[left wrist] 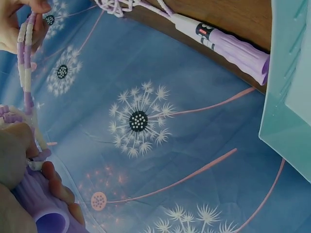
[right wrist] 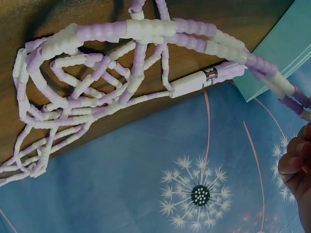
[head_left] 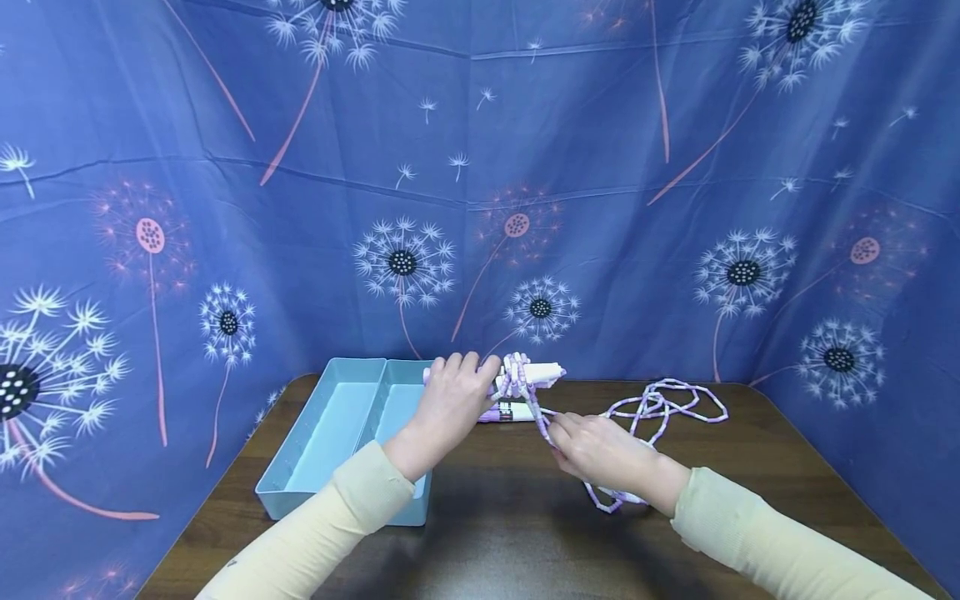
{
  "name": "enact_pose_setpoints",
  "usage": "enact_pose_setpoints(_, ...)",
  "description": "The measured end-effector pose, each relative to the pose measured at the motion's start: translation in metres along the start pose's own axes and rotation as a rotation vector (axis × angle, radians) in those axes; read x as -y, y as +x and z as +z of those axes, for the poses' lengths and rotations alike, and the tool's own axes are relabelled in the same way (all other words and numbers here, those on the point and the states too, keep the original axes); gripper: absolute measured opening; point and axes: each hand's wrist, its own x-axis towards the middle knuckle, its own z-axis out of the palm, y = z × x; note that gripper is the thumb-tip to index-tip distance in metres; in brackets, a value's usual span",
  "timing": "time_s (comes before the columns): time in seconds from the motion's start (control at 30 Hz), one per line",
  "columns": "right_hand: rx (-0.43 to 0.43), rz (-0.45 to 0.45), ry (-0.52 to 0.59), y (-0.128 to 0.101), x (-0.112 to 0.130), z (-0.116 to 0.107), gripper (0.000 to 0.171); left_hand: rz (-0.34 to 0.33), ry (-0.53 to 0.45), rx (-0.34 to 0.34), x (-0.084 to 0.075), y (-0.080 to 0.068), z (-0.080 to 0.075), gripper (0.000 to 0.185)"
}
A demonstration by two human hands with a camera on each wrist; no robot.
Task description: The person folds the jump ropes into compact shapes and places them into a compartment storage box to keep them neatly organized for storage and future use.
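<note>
In the head view my left hand [head_left: 453, 392] grips one handle [head_left: 543, 372] of a beaded jump rope, purple and white. Several turns of the beaded rope [head_left: 515, 375] are wound round that handle beside my fingers. In the left wrist view the handle's hollow purple end [left wrist: 51, 221] pokes out below the fingers. To the right and slightly lower, my right hand [head_left: 600, 450] pinches the doubled rope strands [right wrist: 194, 34] that run up to the windings. The other handle [left wrist: 228, 48] lies on the table, partly hidden behind the left hand in the head view.
Loose tangled rope [head_left: 660, 404] spreads over the brown wooden table [head_left: 495, 542] behind and under my right hand. On the left sits a light blue divided tray [head_left: 341, 433], its right side under my left forearm. A blue dandelion-print cloth [head_left: 480, 125] hangs behind the table.
</note>
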Motion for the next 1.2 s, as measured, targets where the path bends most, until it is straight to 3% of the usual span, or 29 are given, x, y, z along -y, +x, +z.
enact_pose_setpoints(0.17,0.036,0.038,0.033,-0.004,0.004,-0.002,0.023,-0.026,0.007,-0.013,0.004,0.003,-0.001,0.048)
enact_pose_setpoints(0.4,0.012,0.035,0.075,-0.011,0.009,-0.004,0.026,-0.052,0.023,-0.008,0.009,0.004,-0.001,0.051)
enact_pose_setpoints(0.63,-0.029,0.118,0.162,-0.011,0.012,-0.012,0.030,-0.070,0.045,-0.012,0.011,0.006,-0.002,0.054)
enact_pose_setpoints(0.9,-0.003,0.156,0.179,-0.013,0.015,-0.018,0.033,-0.091,0.035,-0.026,0.017,0.005,0.001,0.052)
enact_pose_setpoints(1.0,-0.049,0.145,0.197,-0.016,0.015,-0.018,0.031,-0.092,0.036,-0.023,0.019,0.005,0.000,0.051)
enact_pose_setpoints(1.13,-0.133,0.134,0.199,-0.020,0.014,-0.016,0.012,-0.098,0.046,-0.025,0.021,0.006,-0.003,0.051)
enact_pose_setpoints(1.2,-0.163,0.136,0.195,-0.022,0.013,-0.016,0.020,-0.100,0.051,-0.022,0.023,0.006,-0.003,0.050)
